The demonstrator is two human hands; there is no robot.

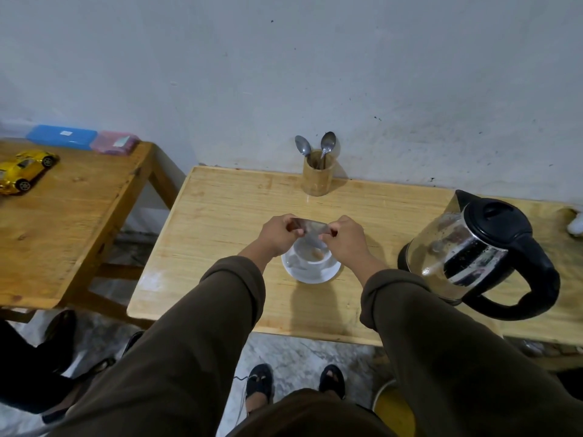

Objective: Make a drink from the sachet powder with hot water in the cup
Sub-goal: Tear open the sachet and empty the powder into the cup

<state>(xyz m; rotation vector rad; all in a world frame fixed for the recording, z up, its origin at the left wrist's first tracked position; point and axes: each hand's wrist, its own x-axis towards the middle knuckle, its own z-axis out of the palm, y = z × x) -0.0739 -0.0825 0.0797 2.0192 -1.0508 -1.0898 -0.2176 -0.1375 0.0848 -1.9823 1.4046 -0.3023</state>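
Note:
Both hands hold a silvery sachet [308, 228] stretched between them, just above a white cup [312, 255]. My left hand [279, 233] pinches its left end and my right hand [345, 238] pinches its right end. The cup stands on a white saucer [310, 274] in the middle of the light wooden table [220, 216]. A small heap of brownish powder lies inside the cup. A steel and black electric kettle [479, 253] stands to the right of the cup, lid closed, handle toward me.
A bamboo holder [317, 175] with two spoons stands at the table's back edge by the wall. To the left is a second, darker table [79, 216] with a yellow toy car [23, 170] and blue and pink boxes. Shoes lie on the floor below.

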